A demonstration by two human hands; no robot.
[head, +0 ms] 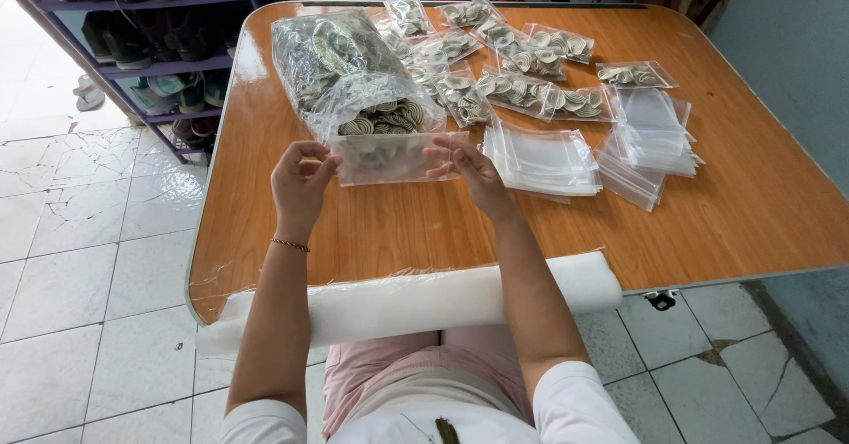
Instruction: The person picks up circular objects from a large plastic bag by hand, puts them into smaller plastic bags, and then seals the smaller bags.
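Far left, off the table: purple metal shoe rack (pixel 133 59) w/ shoes on its shelves, then white cracked floor tiles (pixel 80 232) — plenty of free floor on that side. Orange-brown wooden tabletop w/ a metal rim (pixel 389 232); its near edge is padded by a long white foam roll (pixel 416 302) that both forearms cross. Between roll and hands the wood is bare, so there is room to work close in; bare wood also along the right edge. Left hand (pixel 299 183) pinches the left end of a small clear plastic zip bag (pixel 389 156), right hand (pixel 470 168) pinches its right end — bag held flat between them just above the table, a few greyish round pieces showing inside, count unclear. Just behind it, touching or nearly so, a big clear plastic sack (pixel 349 72) lies open toward the hands, full of cream-and-green coiled round discs. Right of the sack: a spread of filled small clear bags (pixel 513 64), each w/ several of the same discs. Nearer and rightward: two loose stacks of empty flat clear bags (pixel 544 156), contents nil, well apart from the table's right edge.
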